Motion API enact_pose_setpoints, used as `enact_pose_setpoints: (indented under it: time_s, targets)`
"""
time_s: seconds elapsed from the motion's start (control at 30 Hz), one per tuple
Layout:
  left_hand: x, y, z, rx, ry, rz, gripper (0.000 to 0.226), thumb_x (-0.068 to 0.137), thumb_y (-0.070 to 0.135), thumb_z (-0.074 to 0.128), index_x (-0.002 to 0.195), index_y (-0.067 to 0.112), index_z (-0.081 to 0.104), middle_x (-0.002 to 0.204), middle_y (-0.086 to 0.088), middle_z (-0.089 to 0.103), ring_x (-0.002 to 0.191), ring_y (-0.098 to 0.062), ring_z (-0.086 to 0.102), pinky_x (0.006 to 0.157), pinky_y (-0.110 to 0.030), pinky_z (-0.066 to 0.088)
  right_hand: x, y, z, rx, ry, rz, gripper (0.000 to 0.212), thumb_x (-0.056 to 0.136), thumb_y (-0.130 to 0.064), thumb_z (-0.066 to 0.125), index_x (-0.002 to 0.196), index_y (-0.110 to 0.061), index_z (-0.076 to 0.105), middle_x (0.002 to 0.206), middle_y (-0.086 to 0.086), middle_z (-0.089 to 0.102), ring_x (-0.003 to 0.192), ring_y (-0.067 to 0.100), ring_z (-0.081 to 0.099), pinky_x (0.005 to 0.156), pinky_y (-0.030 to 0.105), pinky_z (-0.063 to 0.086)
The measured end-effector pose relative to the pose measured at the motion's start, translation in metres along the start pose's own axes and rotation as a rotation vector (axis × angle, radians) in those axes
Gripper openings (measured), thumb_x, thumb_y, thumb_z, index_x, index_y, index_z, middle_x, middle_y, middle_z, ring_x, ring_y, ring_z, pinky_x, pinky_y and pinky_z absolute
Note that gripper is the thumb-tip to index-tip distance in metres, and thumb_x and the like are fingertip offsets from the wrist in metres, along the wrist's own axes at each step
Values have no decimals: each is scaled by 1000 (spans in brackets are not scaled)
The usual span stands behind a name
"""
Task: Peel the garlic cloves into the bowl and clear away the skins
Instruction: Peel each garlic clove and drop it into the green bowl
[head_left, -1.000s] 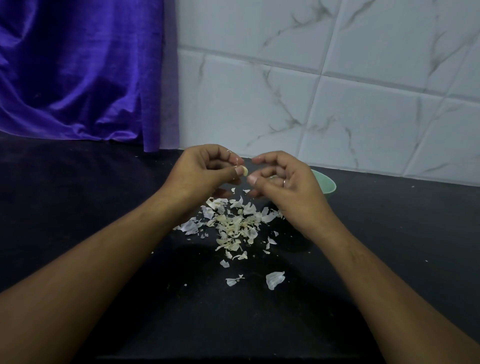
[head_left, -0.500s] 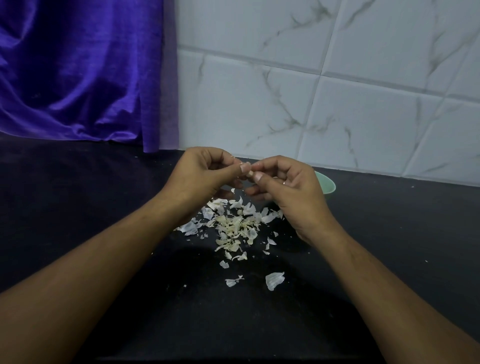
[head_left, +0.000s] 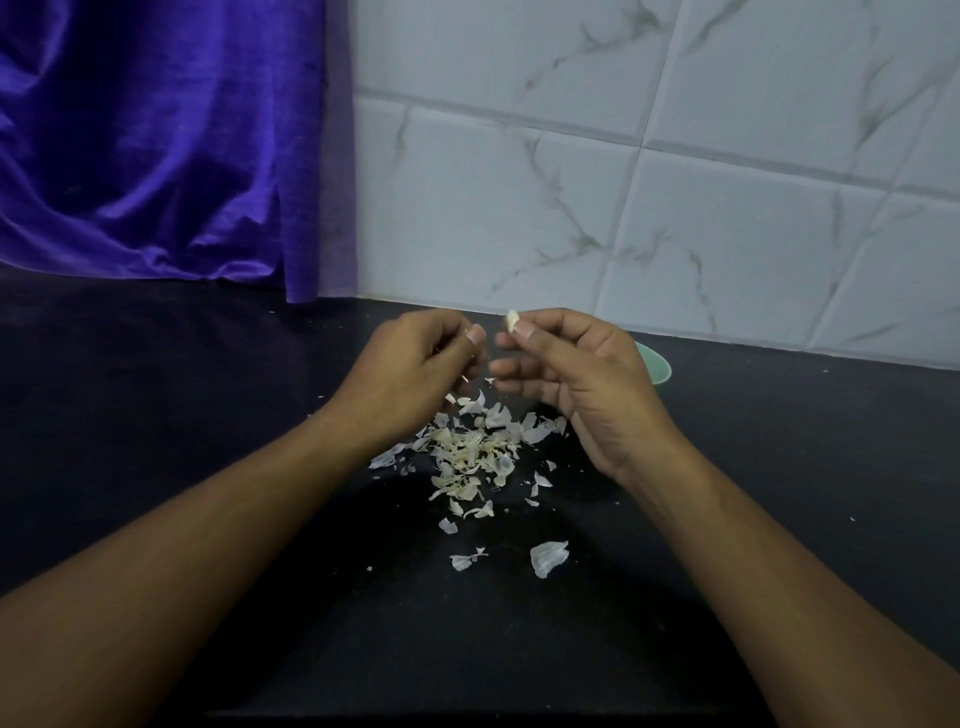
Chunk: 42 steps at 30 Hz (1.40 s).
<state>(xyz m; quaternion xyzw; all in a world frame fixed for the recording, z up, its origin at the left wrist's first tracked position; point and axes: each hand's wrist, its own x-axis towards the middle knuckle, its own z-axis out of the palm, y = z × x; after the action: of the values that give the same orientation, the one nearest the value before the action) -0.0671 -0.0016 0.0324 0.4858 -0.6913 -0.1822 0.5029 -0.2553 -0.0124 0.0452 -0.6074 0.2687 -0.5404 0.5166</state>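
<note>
The garlic clove (head_left: 512, 320) is a small pale piece a little above the centre of the frame. The right hand (head_left: 576, 379) pinches it between thumb and first finger, lifted over the desk (head_left: 208, 415). It looks mostly bare, but it is too small to say if some skin remains. The left hand (head_left: 415, 374) is just beside it and does not touch the clove. Its fingers are curled with the thumb on the first finger, and I cannot tell if a scrap of skin is between them. Behind the right hand only the rim of the green bowl (head_left: 655, 364) shows, and its inside is hidden. Under both hands lies the heap of skins (head_left: 472, 452), with loose flakes lower in the frame.

I judge the peeling is far along, because the heap is big, and this clove seems close to going into the bowl. I see no unpeeled cloves, though the hands may hide some. The clearing of skins is not begun.

The black desk has free room at the left and right of the frame. The bowl stands near the tiled wall (head_left: 623, 182), so there is little room behind it. The purple cloth (head_left: 156, 145) hangs at upper left, well apart from the hands. The desk's near edge seems to run along the bottom of the frame, and skins swept that way could fall over it.
</note>
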Motion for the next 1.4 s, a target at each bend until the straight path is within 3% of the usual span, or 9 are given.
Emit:
enact_pose_setpoints:
  time_s: [0.17,0.33,0.67,0.83,0.9,1.03,1.13,1.23,1.4]
  targets:
    - [2,1,-5,139,58,13,13,98,35,70,93,27,80,81,10,76,71,-2,68,70,-33,60,3,-11,-11,-17,104,-103,16,89,7,71,96,-4,62,83,15,69,69,23,72,74,40,65]
    - [0,0,-8,166,83,-85,26,75,43,91,69,25,74,73,11,75,69,-6,72,73,-44,63,12,-9,-32,-607,262,-358,7,96,-9,70,102,-12,69,85,2,71,78,19,73,78,31,59]
    - [1,-1,-9,310,-31,-69,44,99,52,60,72,18,69,68,0,69,63,-17,61,69,-44,57,25,-3,-73,-1065,375,-263,22,98,-14,63,114,-21,78,109,-10,76,101,2,68,94,22,51]
    - [5,-1,-15,394,-136,-76,27,104,40,57,95,29,80,95,11,78,89,-10,71,87,-42,58,21,-10,-67,-986,421,-340,22,100,-15,62,112,-21,79,94,-14,72,70,-12,59,72,10,45]
    - [7,-1,-21,502,-209,-80,20,101,39,64,112,31,78,108,11,77,98,-10,69,93,-40,57,16,-15,-56,-862,344,-382,19,99,-13,65,109,-20,80,88,-15,72,72,-3,64,70,18,50]
    - [8,-3,-31,731,-401,-183,53,79,74,71,116,35,71,100,18,68,97,-9,66,92,-40,57,1,-15,-23,-635,-105,-129,13,90,-20,81,101,-15,77,71,-5,65,50,2,50,50,17,41]
    - [8,-8,-32,781,-500,-218,62,71,79,73,114,34,69,101,15,67,96,-11,65,91,-38,57,-1,1,-16,-949,-288,2,42,78,-49,86,112,-27,72,79,-6,67,54,-1,51,56,19,41]
    - [7,-9,-24,661,-484,-166,32,78,56,83,97,33,71,90,15,68,86,-7,64,85,-33,56,0,14,-15,-1188,-340,73,72,65,-77,78,123,-37,65,85,-9,66,64,0,57,63,27,48]
    - [7,-13,-16,587,-441,-92,15,84,30,83,79,31,69,75,10,69,71,-9,62,68,-27,48,3,28,-7,-1217,-409,-6,22,85,-48,81,96,-31,71,76,-8,66,59,1,55,60,25,45]
